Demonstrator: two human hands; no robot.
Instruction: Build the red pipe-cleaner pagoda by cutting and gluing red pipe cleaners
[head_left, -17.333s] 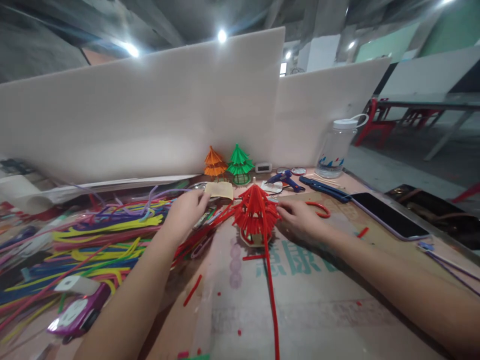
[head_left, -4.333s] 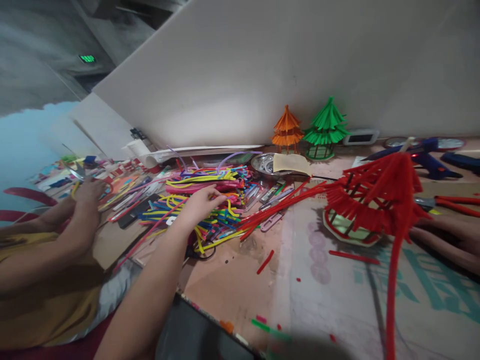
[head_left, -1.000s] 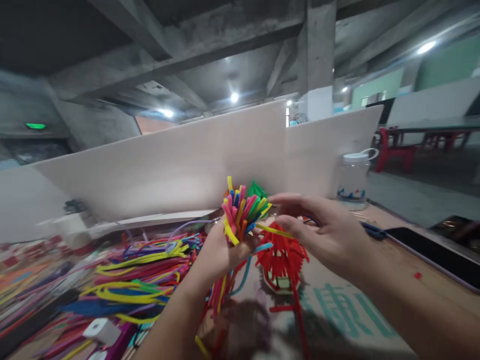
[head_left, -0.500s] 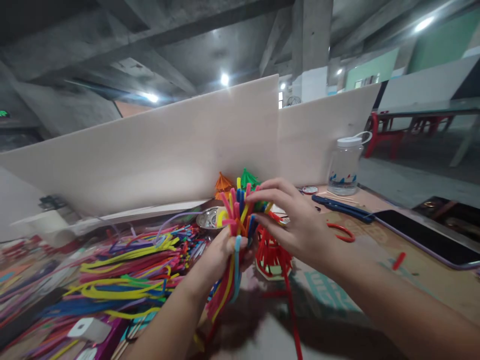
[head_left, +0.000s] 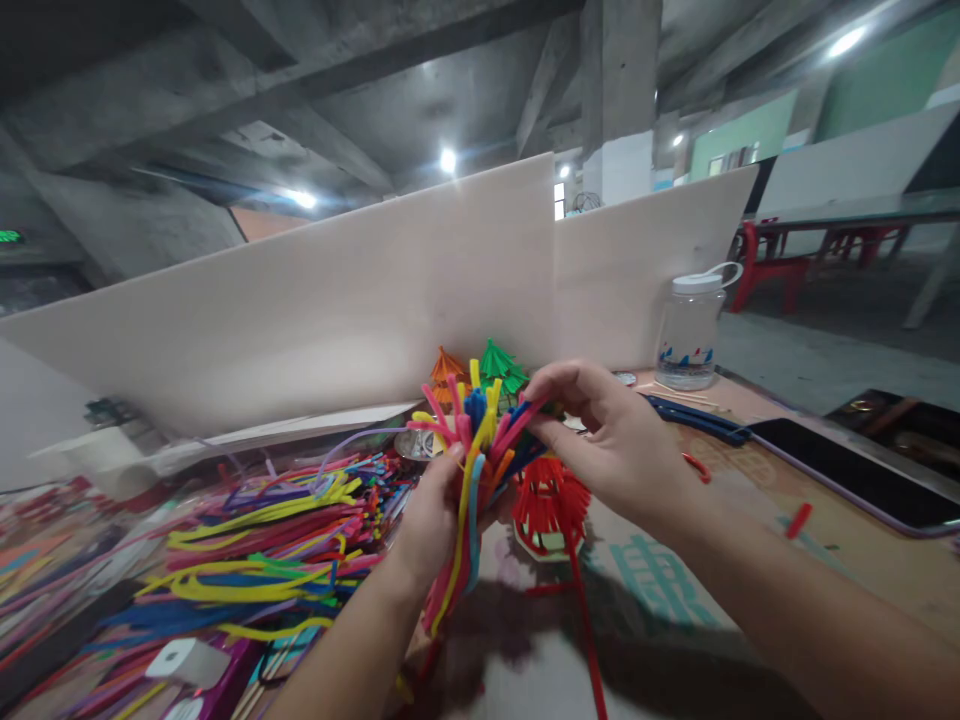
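Note:
My left hand [head_left: 435, 505] is closed around the middle of a bundle of coloured pipe cleaners [head_left: 474, 445], pink, yellow, blue and orange, with a light blue one bent down over its side. The upper ends fan out, and the lower ends hang below my fist. My right hand [head_left: 600, 430] pinches a few blue and pink ends at the bundle's upper right between thumb and fingers. Behind the bundle, partly covered, a red tiered pipe-cleaner model [head_left: 551, 500] stands on a pale base, a long red strand running from it towards me.
Loose pipe cleaners [head_left: 262, 560] lie heaped at left, beside a white charger [head_left: 187, 660]. Orange [head_left: 445, 362] and green [head_left: 496, 365] small roof-shaped models stand behind. At right are a phone [head_left: 847, 470], a blue-handled tool [head_left: 697, 418] and a clear water bottle [head_left: 690, 335]. A white partition [head_left: 337, 310] closes the back.
My right fingers have closed on some upper ends and pulled them to the right. The bundle's top has spread wider, while my left hand keeps its grip and shifts slightly left.

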